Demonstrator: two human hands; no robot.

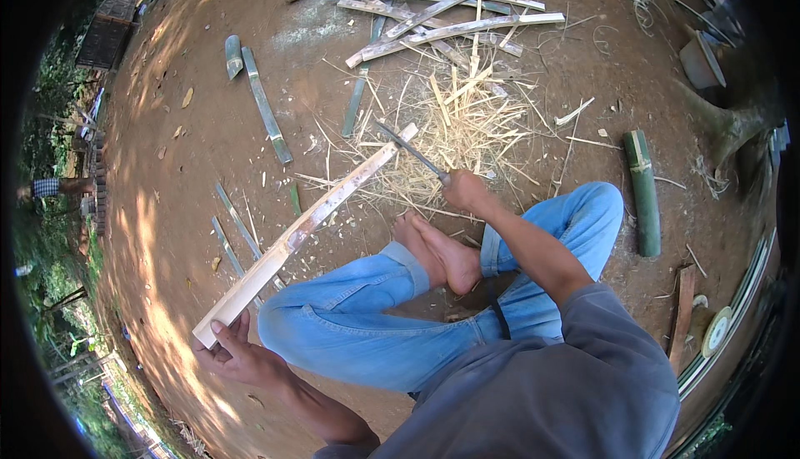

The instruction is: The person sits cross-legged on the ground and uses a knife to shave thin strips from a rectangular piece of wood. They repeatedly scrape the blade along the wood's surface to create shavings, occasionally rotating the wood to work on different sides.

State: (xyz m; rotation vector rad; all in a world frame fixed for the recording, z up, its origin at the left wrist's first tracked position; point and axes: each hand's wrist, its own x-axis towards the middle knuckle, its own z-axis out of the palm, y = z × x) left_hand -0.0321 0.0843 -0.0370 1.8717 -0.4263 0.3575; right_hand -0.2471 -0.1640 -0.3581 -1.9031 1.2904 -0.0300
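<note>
The long split bamboo slat (304, 225) lies slantwise in front of the crossed legs in blue jeans (400, 309), its long axis running from the person's near left up and away toward the heap of pale shavings (458, 134). Its near end sits in the left hand (237, 355), well to the left of the left knee, where the fingers (218, 327) curl over the end of the slat and the thumb lies along its edge, so that end is clamped. The far end, a squared pale tip, lies at the edge of the shavings, and that is where the blade meets it. The right hand (467, 190) is closed in a fist round the handle of a long knife (412, 152), just beyond the bare feet, and the thin dark blade runs from the fist up and to the left until its tip touches or crosses the slat close to the far end; whether it has bitten into the wood I cannot tell. So the right hand is the nearer one to the working end, with the slat lying up and left of its fingers, while the left hand merely holds the tail. The slat itself looks pale cream on its cut face, with a brownish mottled band along the middle, flat and narrow, straight apart from the bend the lens gives it. It rests on bare brown earth (192, 175), not on any counter.
</note>
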